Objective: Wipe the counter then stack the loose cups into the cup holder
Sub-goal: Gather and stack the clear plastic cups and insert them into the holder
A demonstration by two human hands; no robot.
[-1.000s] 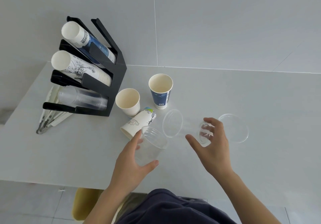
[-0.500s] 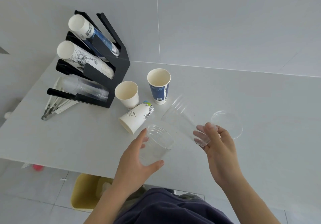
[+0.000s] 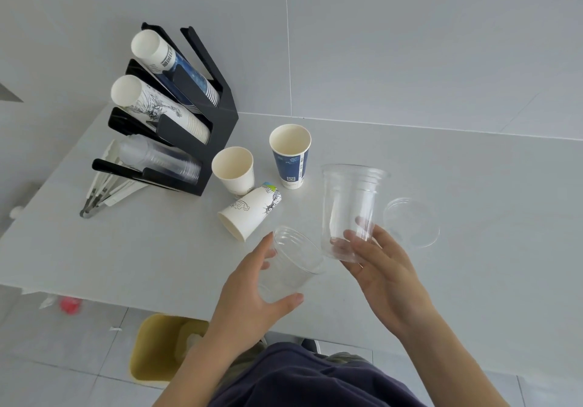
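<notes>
My right hand (image 3: pixel 383 275) grips the base of a tall clear plastic cup (image 3: pixel 348 198), held upright above the white counter (image 3: pixel 126 242). My left hand (image 3: pixel 249 293) holds a shorter clear cup (image 3: pixel 291 261), tilted, just left of it. A third clear cup (image 3: pixel 411 222) lies on the counter behind my right hand. Three paper cups are loose: a blue one (image 3: pixel 291 155) and a plain white one (image 3: pixel 233 170) standing, a printed one (image 3: pixel 250 209) on its side. The black cup holder (image 3: pixel 217 129) at the back left carries three slanted rows of stacked cups.
Tongs and white packets (image 3: pixel 101 189) lie beside the holder at the counter's left edge. A yellow bin (image 3: pixel 161 346) stands on the floor below the front edge. A small red object (image 3: pixel 71 305) lies on the floor. The grey wall runs behind the counter.
My right hand picked the tall clear cup off the counter and turned it from lying on its side to upright. My left hand kept its cup, shifting slightly.
</notes>
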